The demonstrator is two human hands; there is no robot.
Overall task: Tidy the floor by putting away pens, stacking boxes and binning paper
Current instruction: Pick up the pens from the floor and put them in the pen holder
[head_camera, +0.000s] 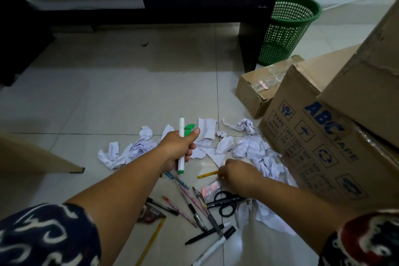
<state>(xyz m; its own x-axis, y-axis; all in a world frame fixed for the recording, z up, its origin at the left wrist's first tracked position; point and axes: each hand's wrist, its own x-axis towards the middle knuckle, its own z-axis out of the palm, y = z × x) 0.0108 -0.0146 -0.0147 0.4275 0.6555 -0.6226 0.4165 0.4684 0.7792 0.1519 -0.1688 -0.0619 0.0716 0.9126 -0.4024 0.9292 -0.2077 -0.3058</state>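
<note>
Patterned sleeves at the bottom corners lie closest, and from them both forearms reach toward the middle of the floor [112, 93]. Left hand [178, 147] is clenched round a white marker with a green tip [181, 147], held nearly upright, with a green item tucked against the thumb that I cannot identify. Right hand [235, 176] is curled down at the end of a yellow pencil [207, 174]; whether the fingers already pinch it is hidden, so I cannot tell.

Pens [194, 203] lie scattered at 6 o'clock from the hands, crossing one another, with black scissors [224, 203] among them and a long yellow pencil [151, 242] at about 7 o'clock. Crumpled paper [248, 147] spreads in a band from 10 o'clock round to 3 o'clock. Cardboard boxes sit at 2 to 3 o'clock: a large ABC tape box [313, 136] with another leaning on it, and a smaller box [257, 90] behind. Green bin [287, 28] stands at 1 o'clock beside the dark table leg [248, 45].

Gathering pens looks to be the step in hand, and it seems early: most pens, all the paper and the boxes are untouched. Next move probably calls for lifting the yellow pencil cleanly and passing it into the left-hand bundle without dropping the marker.
</note>
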